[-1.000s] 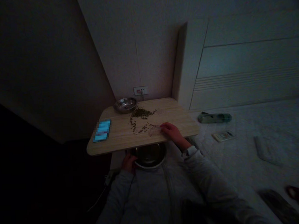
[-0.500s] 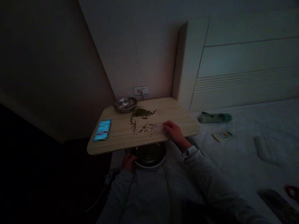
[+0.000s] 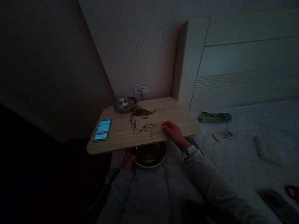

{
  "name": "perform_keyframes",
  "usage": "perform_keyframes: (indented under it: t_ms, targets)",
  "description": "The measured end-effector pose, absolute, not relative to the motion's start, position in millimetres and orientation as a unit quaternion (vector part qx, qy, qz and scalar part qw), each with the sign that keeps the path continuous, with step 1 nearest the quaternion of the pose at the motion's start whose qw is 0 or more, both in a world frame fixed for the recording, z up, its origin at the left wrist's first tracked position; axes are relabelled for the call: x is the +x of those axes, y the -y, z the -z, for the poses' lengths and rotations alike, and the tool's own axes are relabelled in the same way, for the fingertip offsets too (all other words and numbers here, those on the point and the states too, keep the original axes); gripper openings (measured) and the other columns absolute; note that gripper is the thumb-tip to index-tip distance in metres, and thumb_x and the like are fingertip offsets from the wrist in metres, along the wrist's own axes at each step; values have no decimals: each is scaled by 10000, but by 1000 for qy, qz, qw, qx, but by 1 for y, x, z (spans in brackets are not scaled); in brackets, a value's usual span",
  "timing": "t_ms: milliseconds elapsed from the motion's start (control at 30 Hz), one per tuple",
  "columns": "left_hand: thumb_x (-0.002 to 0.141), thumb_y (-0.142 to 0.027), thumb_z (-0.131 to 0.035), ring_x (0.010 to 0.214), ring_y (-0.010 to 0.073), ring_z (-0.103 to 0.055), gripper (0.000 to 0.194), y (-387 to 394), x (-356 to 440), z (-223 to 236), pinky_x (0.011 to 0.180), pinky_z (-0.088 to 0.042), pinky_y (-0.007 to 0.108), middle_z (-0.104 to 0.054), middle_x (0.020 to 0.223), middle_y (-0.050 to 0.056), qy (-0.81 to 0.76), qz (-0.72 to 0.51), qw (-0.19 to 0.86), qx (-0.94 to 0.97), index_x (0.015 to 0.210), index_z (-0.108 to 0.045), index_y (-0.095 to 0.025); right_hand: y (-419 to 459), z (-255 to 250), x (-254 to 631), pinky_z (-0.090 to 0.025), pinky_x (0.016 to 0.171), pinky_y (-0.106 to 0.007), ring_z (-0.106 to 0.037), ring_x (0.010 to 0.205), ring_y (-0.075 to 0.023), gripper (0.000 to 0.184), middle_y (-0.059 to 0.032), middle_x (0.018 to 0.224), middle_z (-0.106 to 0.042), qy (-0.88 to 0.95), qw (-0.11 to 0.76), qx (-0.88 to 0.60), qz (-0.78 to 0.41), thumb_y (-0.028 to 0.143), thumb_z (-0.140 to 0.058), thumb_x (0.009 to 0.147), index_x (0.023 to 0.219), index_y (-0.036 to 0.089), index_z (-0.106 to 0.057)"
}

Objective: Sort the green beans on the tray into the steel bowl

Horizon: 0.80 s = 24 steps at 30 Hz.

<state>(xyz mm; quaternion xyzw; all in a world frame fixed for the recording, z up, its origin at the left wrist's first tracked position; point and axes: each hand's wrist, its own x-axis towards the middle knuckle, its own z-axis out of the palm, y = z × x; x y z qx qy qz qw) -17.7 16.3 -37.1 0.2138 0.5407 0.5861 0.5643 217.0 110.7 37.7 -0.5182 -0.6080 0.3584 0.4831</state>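
Observation:
In dim light a small wooden table (image 3: 121, 139) carries a scatter of small green beans (image 3: 141, 117). My right hand (image 3: 172, 131) lies on the tabletop at the right edge of the scatter, fingers curled toward the beans; I cannot make out anything in them. Below the table's front edge my left hand (image 3: 129, 161) grips the rim of a metal bowl (image 3: 148, 155) held in my lap. A second, shallow metal bowl (image 3: 125, 104) stands at the table's back edge, next to the thickest heap of beans.
A lit phone (image 3: 102, 130) lies on the table's left side. A wall socket (image 3: 140, 90) sits behind the table. To the right, a bed holds a bottle (image 3: 214, 117), a flat packet (image 3: 223, 136) and a pale roll (image 3: 263, 150).
My right hand has slid a little back and to the right along the table, and the beans near it have shifted. The left hand and its bowl stay put.

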Motion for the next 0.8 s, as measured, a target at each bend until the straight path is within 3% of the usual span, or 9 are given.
perform_keyframes:
  t_ms: [133, 400, 800]
  targets:
    - [397, -153, -660, 512, 142, -540, 173, -16, -18, 38, 545, -413, 274, -580, 490, -41, -547, -589, 553, 219, 558, -601, -173, -111, -37, 217, -429, 716, -286, -557, 712, -161, 203, -11, 713, -632, 619, 468, -524, -351, 315, -491, 664, 768, 183, -604]
    - [389, -145, -675, 642, 197, -618, 266, -14, -14, 31, 629, -460, 314, -674, 623, 0, -523, -599, 570, 205, 654, -651, -168, -111, -36, 218, -412, 690, -274, -548, 683, -151, 203, 2, 691, -625, 617, 462, -520, -367, 310, -485, 652, 756, 184, -607]
    - [392, -155, -671, 571, 165, -571, 183, -15, -15, 35, 587, -429, 293, -622, 543, -17, -540, -599, 551, 212, 567, -618, -174, -107, -41, 217, -422, 678, -266, -561, 680, -150, 162, 5, 673, -639, 624, 451, -513, -380, 290, -516, 654, 740, 185, -604]
